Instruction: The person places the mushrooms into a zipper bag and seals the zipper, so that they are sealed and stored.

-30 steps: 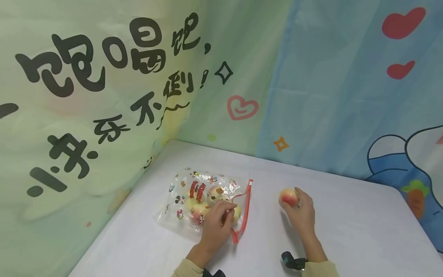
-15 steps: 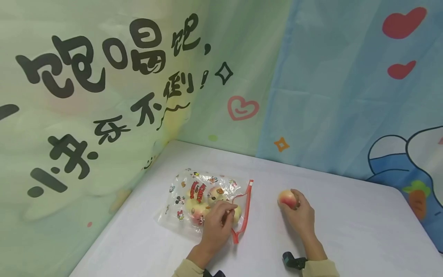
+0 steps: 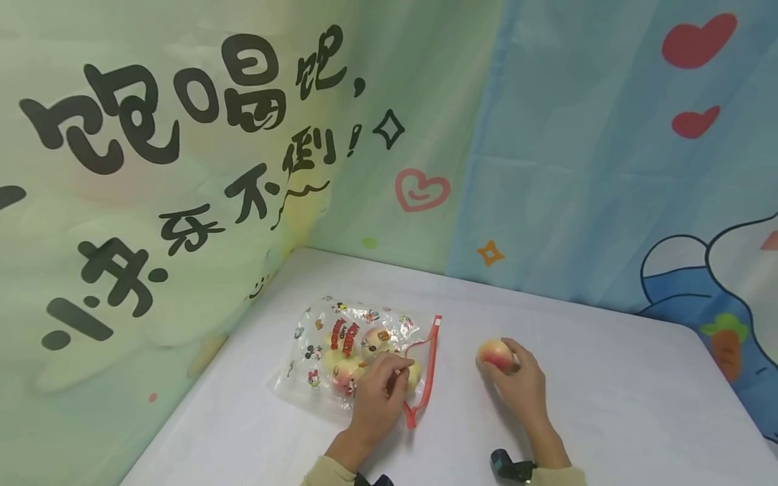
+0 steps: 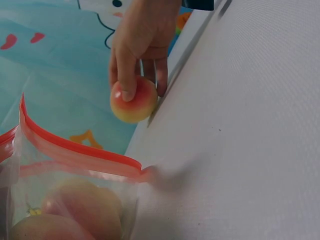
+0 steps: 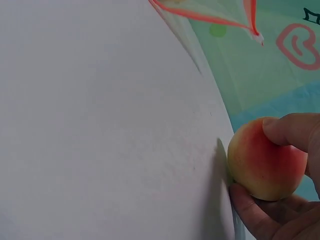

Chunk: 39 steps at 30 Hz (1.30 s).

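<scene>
My right hand (image 3: 516, 381) grips a red-and-yellow peach (image 3: 495, 356) between thumb and fingers, to the right of a clear zip bag (image 3: 308, 361). The peach (image 5: 267, 160) is close in the right wrist view, with the thumb across its red side. My left hand (image 3: 379, 391) pinches the bag near its mouth, thumb and forefinger together at the film. Several peaches (image 4: 82, 207) lie inside the bag, partly covered by that hand in the head view. A red zip strip (image 4: 80, 152) edges the mouth, which gapes toward the right hand.
A white-covered table (image 3: 632, 385) carries the bag. Printed cloth walls (image 3: 565, 169) rise behind it and along the left. Dark wrist cameras (image 3: 510, 466) sit at both cuffs.
My right hand has brought the peach slightly left and nearer, closer to the bag. The left hand keeps its place on the bag. The head view has shifted a little.
</scene>
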### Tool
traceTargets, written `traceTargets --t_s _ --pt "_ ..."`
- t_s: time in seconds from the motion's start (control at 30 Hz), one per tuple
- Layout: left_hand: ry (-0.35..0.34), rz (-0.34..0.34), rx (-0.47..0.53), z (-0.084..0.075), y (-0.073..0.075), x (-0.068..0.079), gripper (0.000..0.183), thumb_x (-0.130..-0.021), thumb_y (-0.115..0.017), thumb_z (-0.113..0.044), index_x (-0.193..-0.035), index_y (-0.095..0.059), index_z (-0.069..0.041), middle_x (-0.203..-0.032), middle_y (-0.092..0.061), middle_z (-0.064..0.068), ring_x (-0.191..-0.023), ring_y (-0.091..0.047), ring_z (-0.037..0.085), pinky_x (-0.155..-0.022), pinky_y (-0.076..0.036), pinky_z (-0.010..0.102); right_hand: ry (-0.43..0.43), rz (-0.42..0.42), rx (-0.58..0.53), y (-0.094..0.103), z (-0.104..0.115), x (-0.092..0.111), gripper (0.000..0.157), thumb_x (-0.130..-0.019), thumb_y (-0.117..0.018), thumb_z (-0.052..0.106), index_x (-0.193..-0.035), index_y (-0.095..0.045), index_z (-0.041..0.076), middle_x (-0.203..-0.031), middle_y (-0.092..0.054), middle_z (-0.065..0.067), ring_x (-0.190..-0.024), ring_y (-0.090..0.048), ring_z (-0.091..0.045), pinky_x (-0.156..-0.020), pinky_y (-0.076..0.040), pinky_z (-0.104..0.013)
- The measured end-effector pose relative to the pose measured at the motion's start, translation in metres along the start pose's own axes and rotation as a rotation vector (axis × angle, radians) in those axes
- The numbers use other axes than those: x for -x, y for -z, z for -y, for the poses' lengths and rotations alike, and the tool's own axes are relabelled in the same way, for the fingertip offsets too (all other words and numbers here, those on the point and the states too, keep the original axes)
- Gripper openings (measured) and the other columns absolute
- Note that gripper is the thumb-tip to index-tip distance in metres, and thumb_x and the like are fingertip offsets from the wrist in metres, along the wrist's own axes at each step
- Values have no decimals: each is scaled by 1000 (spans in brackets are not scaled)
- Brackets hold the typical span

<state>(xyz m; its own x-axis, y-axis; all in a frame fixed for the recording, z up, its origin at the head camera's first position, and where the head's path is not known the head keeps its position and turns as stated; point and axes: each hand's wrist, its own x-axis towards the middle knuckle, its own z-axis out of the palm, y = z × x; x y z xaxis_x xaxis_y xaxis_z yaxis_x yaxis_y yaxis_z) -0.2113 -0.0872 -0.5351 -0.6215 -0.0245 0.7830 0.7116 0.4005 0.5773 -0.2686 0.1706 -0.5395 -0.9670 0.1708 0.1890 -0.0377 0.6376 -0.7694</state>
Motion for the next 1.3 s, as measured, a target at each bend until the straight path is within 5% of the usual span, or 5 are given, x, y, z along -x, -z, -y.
traceTargets --t_s 0.13,0.27,0.67,1.1,1.3 --pt "4 4 3 0 -1 0 21 -87 -62 6 -104 -66 -8 -92 -61 -2 -69 -48 5 -59 -41 9 9 0 -44 -3 7 10 59 -80 -79 12 -134 -54 6 -132 -54 -18 -101 -64 -35 -74 -49 -19" --pt "8 5 5 -1 -1 0 21 -87 -62 6 -104 -66 -8 -91 -60 -2 -69 -48 5 -59 -41 8 48 0 -96 -5 15 23 62 -79 -80 8 -134 -54 8 -134 -53 -17 -102 -65 -36 -71 -48 -12" --pt "-12 -11 1 -2 3 -4 21 -86 -62 7 -102 -66 -6 -91 -62 0 -69 -49 6 -59 -41 9 169 83 -376 -36 45 66 64 -72 -82 -5 -129 -57 10 -131 -56 -12 -101 -64 -30 -74 -56 -23" --pt "-52 -17 1 -1 0 -2 20 -85 -62 6 -101 -66 -5 -91 -62 1 -67 -48 5 -59 -40 9 321 233 -471 -44 49 75 61 -72 -80 -7 -127 -58 7 -131 -56 -13 -103 -60 -24 -74 -58 -32" --pt "-41 -10 6 -1 -2 0 21 -85 -62 6 -102 -67 -6 -92 -62 1 -68 -48 5 -59 -40 9 327 257 -470 -51 49 76 60 -72 -77 -12 -127 -59 8 -131 -56 -14 -103 -61 -30 -76 -58 -33"
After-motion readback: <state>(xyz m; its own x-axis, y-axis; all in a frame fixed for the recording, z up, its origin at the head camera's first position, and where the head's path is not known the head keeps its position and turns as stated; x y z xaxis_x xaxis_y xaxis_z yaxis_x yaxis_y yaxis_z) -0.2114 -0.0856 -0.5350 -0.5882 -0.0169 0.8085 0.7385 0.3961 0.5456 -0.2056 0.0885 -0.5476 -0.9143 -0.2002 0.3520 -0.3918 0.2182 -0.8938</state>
